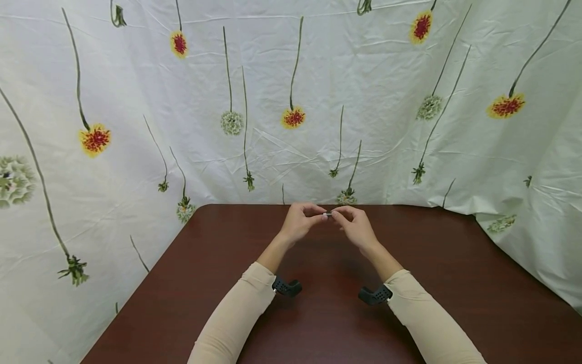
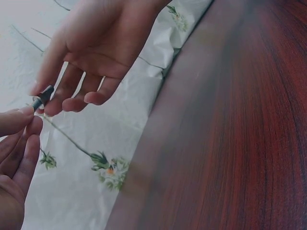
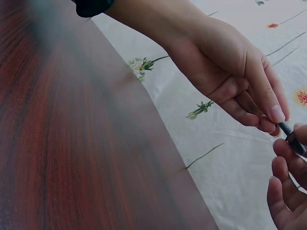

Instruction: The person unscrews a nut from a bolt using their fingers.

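Observation:
Both hands meet above the far part of the table, with a small dark bolt (image 3: 286, 128) between them. My left hand (image 1: 297, 221) pinches one end of it between thumb and fingertips. Opposite, my right hand (image 1: 357, 228) holds the other end, also at the fingertips. Thread shows on the shank in the right wrist view, and a wider dark piece like a nut (image 3: 291, 137) sits on it near the right fingers. In the left wrist view the bolt (image 2: 47, 93) slants between the two hands. Fingertips partly hide both ends.
Under the hands lies a dark red-brown wooden table (image 1: 313, 323). A white cloth with printed flowers (image 1: 273, 151) hangs behind its far edge and along the sides. Dark straps with camera mounts (image 1: 287, 288) jut inward from both wrists.

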The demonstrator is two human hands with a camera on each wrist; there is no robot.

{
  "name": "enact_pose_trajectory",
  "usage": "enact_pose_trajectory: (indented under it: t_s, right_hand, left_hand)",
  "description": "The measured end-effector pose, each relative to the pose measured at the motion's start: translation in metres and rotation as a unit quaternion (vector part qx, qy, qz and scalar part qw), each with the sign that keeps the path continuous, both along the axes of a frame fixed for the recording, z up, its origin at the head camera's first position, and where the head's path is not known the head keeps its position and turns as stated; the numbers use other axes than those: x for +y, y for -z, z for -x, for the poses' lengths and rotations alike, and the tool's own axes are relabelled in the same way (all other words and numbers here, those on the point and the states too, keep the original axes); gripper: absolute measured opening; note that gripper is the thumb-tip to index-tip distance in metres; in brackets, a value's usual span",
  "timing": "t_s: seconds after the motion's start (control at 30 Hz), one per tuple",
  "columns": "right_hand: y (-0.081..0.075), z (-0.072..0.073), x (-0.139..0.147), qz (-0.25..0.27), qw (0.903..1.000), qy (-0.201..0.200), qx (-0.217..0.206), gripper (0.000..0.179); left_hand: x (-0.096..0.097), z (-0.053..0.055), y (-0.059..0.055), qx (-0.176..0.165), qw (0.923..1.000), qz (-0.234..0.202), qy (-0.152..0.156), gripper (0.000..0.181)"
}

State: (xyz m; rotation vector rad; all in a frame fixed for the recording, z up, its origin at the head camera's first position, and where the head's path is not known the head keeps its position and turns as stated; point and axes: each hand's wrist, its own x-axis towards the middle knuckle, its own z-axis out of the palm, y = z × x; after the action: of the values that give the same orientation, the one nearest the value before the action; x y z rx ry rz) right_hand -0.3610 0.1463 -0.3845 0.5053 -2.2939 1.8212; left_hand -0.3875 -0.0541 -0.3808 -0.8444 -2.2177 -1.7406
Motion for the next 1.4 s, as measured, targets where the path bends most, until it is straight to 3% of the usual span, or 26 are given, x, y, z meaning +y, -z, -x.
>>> enact_pose_trajectory:
  t_s: [0.07, 0.17, 0.27, 0.4, 0.57, 0.8, 1.1, 1.4]
  right_hand:
    - [-0.002, -0.001, 0.000, 0.001, 1.0000, -0.003, 0.000, 0.029]
    - [-0.014, -0.014, -0.003, -0.006, 0.9999, -0.009, 0.008, 0.032]
    - [-0.014, -0.015, -0.003, -0.007, 0.9999, -0.005, 0.008, 0.035]
    - [-0.001, -0.001, 0.000, -0.003, 0.9999, 0.010, 0.003, 0.030]
    - [-0.001, -0.002, 0.000, -0.007, 0.9998, 0.000, 0.018, 0.031]
    - [0.001, -0.001, 0.000, -0.001, 1.0000, 0.004, -0.002, 0.036]
    - [-0.002, -0.003, -0.001, -0.002, 0.9999, -0.010, 0.009, 0.035]
    - [0.000, -0.001, -0.001, -0.006, 0.9998, 0.004, 0.017, 0.030]
  left_hand:
    - [0.000, 0.000, 0.000, -0.001, 1.0000, -0.002, 0.001, 0.014]
    - [0.000, 0.001, 0.000, -0.005, 1.0000, -0.005, 0.003, 0.014]
    - [0.000, 0.002, 0.000, -0.010, 1.0000, -0.001, 0.000, 0.016]
    - [0.000, 0.003, 0.000, -0.007, 1.0000, 0.000, -0.001, 0.016]
    - [0.000, 0.004, 0.002, 0.001, 0.9999, -0.015, 0.004, 0.012]
    - [0.000, 0.003, 0.001, 0.008, 0.9999, -0.006, 0.004, 0.014]
    - [-0.001, 0.004, 0.001, 0.006, 1.0000, -0.004, 0.001, 0.012]
    - [0.000, 0.003, 0.001, 0.015, 0.9999, 0.002, -0.005, 0.012]
